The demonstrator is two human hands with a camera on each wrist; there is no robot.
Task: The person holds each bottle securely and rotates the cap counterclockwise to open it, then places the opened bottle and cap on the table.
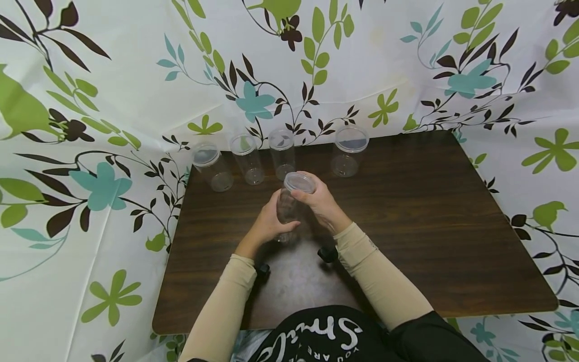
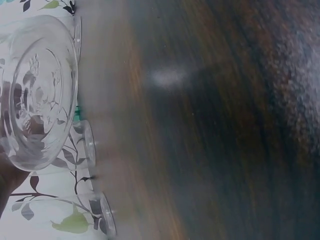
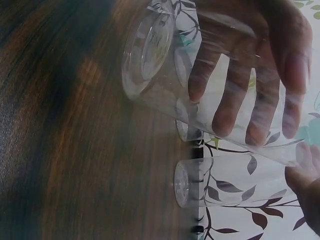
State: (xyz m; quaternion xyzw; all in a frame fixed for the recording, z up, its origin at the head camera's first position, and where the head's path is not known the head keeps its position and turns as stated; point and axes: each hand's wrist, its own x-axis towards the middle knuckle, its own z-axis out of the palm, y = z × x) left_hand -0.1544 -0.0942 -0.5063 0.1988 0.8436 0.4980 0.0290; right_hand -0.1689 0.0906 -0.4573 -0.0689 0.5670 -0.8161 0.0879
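A clear plastic jar (image 1: pixel 286 207) with a clear lid (image 1: pixel 299 182) is held tilted above the table, its base towards the person. My left hand (image 1: pixel 270 217) grips the jar's body; in the right wrist view its fingers (image 3: pixel 239 95) show through the clear wall. At the top, my right hand (image 1: pixel 324 202) holds the lid end between thumb and fingers. The left wrist view shows the jar's round base (image 2: pixel 42 92) close up. Nothing shows inside the jar. Whether the lid is tight or loose, I cannot tell.
Along the back of the dark wooden table (image 1: pixel 407 226) stand several more clear lidded jars, among them a wide left one (image 1: pixel 212 168), two slim ones (image 1: pixel 248 161) (image 1: pixel 282 153) and a wide right one (image 1: pixel 348 151). A patterned cloth (image 1: pixel 135 100) hangs behind.
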